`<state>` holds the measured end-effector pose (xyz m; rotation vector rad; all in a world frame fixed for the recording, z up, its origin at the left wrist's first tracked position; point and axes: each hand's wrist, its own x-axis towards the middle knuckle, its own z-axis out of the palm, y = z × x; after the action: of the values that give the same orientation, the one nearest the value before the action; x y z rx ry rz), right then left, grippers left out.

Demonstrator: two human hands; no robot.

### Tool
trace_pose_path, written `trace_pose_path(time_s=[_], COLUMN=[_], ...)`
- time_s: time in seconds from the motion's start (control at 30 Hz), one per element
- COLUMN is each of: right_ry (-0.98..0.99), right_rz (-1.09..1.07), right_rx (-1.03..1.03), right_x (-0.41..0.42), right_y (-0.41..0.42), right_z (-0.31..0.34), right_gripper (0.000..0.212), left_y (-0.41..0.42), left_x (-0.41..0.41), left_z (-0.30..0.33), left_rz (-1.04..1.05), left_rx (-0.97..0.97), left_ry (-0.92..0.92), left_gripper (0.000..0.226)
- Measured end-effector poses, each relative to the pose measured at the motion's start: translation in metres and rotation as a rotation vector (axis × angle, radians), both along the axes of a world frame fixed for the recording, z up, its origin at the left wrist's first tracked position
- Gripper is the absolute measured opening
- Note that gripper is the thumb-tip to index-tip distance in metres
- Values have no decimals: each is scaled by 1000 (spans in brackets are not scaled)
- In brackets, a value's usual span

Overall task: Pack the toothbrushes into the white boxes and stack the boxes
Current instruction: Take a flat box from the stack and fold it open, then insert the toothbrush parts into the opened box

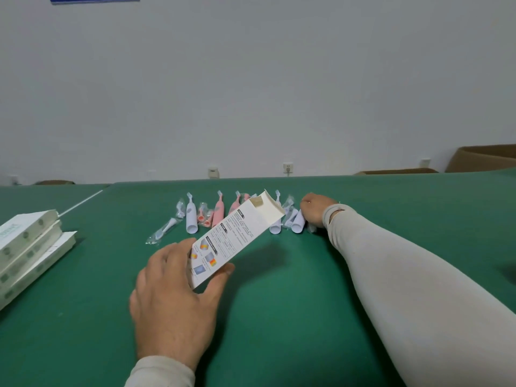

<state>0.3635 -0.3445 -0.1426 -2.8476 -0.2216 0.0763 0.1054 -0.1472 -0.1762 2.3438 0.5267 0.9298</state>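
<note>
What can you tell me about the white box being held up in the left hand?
The white box is a long, slim carton that looks like thin cardboard. Its upward face carries printed text and small coloured pictures. The far end is open, flap raised, with a plain inside. It tilts up and away over the green table, in front of the toothbrushes. Only the left hand grips it, at its near end.

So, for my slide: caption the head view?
Left hand holds open white box; right hand reaches the toothbrushes.
</note>
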Motion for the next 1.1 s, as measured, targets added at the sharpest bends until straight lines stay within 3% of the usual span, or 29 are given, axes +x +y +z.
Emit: trace_pose_path(time_s=[0.27,0.4,0.6,0.8,0.93,1.03,1.1], right_ry=[-19,-79,-34,-69,-108,-109,-107], right_rz=[-167,-235,-201,-167,-71,-33,-33], right_rx=[114,184,250,275,227,191,181], right_x=[-6,-27,-101,-203,-249,-259,-260], right_y=[-2,-17,-37,-47,-49,-46,-46], right_z=[-8,-16,-18,-22,-28,-25,-21], right_gripper=[50,40,21,22,39,21,21], left_y=[0,0,-2,-7,-12,-11,-9], left_x=[-1,1,-2,-6,-14,-22,-26], left_z=[1,1,3,4,4,2,1], left_rz=[-13,-17,-21,-83,-142,-199,-218], left_rx=[-6,15,-10,45,41,21,6], left_ry=[-1,14,3,12,-1,-3,-6], left_gripper=[58,56,55,60,61,57,55])
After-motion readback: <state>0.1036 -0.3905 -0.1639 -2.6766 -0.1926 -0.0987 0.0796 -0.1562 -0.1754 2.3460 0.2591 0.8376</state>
